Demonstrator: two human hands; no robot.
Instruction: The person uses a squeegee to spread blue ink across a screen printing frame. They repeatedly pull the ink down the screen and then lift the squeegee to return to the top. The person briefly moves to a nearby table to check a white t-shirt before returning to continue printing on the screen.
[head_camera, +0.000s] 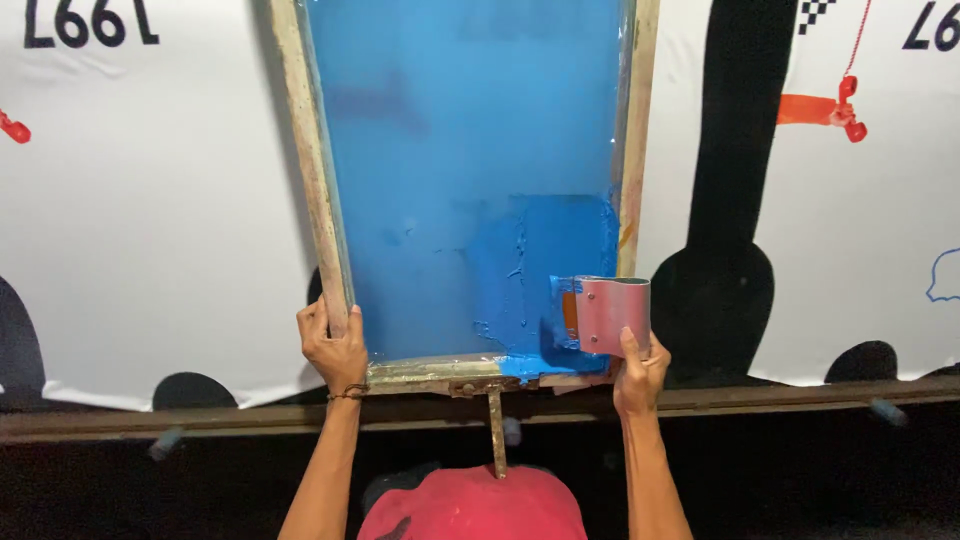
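Gripping the screen frame (322, 215) left-handed (333, 345), right fingers (640, 350) clasp a squeegee (610, 313), blade hidden.

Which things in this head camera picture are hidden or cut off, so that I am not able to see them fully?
- Screen frame: far end cut off by the top edge.
- Squeegee: blade hidden behind its handle and blue ink.
- Cloth under the mesh: covered by the screen.
- Left hand and right hand: fingertips hidden behind frame and squeegee.
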